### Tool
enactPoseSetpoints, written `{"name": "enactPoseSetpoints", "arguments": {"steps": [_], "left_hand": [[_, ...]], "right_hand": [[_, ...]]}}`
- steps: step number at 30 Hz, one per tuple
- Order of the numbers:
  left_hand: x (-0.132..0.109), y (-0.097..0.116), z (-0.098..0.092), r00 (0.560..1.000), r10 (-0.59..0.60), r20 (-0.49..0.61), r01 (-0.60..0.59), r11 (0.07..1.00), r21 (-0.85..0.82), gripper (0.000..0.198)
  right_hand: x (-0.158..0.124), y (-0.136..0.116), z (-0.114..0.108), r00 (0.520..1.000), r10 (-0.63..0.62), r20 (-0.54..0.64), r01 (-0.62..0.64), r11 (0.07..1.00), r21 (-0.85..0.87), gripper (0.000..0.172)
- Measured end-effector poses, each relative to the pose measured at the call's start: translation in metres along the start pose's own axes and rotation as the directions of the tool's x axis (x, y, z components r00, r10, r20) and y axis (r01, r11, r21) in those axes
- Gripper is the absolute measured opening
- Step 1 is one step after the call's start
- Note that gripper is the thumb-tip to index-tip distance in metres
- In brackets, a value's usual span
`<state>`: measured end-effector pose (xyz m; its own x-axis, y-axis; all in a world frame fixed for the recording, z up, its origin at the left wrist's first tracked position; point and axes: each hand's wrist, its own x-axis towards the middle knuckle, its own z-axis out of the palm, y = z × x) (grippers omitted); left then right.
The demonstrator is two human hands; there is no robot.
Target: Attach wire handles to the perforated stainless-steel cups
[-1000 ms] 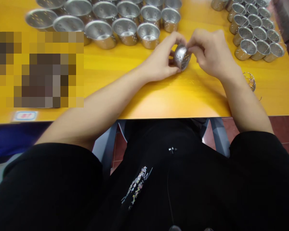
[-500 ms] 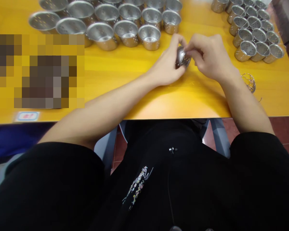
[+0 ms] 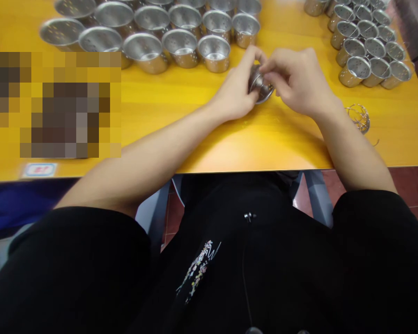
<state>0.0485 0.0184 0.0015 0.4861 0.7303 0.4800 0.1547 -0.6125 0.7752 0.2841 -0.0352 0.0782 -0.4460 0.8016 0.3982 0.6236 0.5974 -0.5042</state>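
My left hand (image 3: pixel 237 88) is closed around the side of a small perforated metal cup (image 3: pixel 261 88), held tilted above the yellow table with its inside partly facing me. My right hand (image 3: pixel 294 79) is at the cup's far-right side, thumb and forefinger pinched together over its opening. Whatever lies between those fingertips is too small and blurred to make out. Beside my right forearm lies a loose tangle of thin bent metal wires (image 3: pixel 360 118).
Rows of perforated metal cups (image 3: pixel 214 53) stand at the back left of the yellow table (image 3: pixel 167 102). More cups (image 3: pixel 355 72), some with thin wires across their tops, stand at the right. A small label (image 3: pixel 40 170) is at the front left edge; a pixelated patch covers the left.
The cup has turned in my left hand, so more of its rim and inside shows. Both hands have shifted slightly left; my right fingers stay pinched at the cup.
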Motion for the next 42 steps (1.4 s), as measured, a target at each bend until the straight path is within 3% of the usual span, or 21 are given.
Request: {"name": "enactPoseSetpoints", "arguments": {"steps": [6, 9, 14, 20, 29, 32, 36, 42], "left_hand": [[-0.001, 0.008, -0.003, 0.996, -0.04, 0.085, 0.038, 0.999, 0.026, 0.047], [-0.002, 0.01, -0.004, 0.996, -0.033, 0.086, 0.031, 0.999, 0.024, 0.044], [-0.002, 0.012, -0.002, 0.999, -0.018, 0.027, 0.017, 1.0, 0.012, 0.044], [0.003, -0.003, 0.005, 0.999, 0.038, -0.015, -0.038, 0.999, -0.019, 0.051], [0.001, -0.011, 0.001, 0.998, 0.044, 0.048, -0.047, 0.997, 0.069, 0.055], [0.001, -0.01, 0.001, 0.997, 0.071, 0.02, -0.072, 0.997, 0.041, 0.049], [0.004, -0.018, 0.005, 0.994, 0.106, -0.02, -0.105, 0.994, 0.029, 0.041], [0.007, -0.025, 0.006, 0.992, 0.124, 0.004, -0.124, 0.991, 0.054, 0.045]], "right_hand": [[0.003, -0.003, 0.003, 0.999, -0.001, -0.041, 0.002, 1.0, 0.008, 0.021], [0.003, -0.005, 0.001, 1.0, 0.019, -0.006, -0.019, 1.0, 0.024, 0.018], [0.001, -0.007, -0.002, 1.0, 0.012, 0.001, -0.012, 1.0, 0.017, 0.024], [0.003, -0.004, 0.002, 1.0, 0.026, -0.016, -0.025, 0.998, 0.061, 0.021], [0.014, 0.005, 0.009, 0.989, -0.096, -0.115, 0.113, 0.982, 0.152, 0.039], [0.018, 0.006, 0.001, 0.985, -0.152, -0.085, 0.155, 0.987, 0.034, 0.038], [0.02, 0.006, -0.005, 0.989, -0.137, -0.047, 0.127, 0.977, -0.17, 0.035], [0.024, 0.011, -0.002, 0.986, -0.163, -0.02, 0.154, 0.959, -0.236, 0.034]]}}
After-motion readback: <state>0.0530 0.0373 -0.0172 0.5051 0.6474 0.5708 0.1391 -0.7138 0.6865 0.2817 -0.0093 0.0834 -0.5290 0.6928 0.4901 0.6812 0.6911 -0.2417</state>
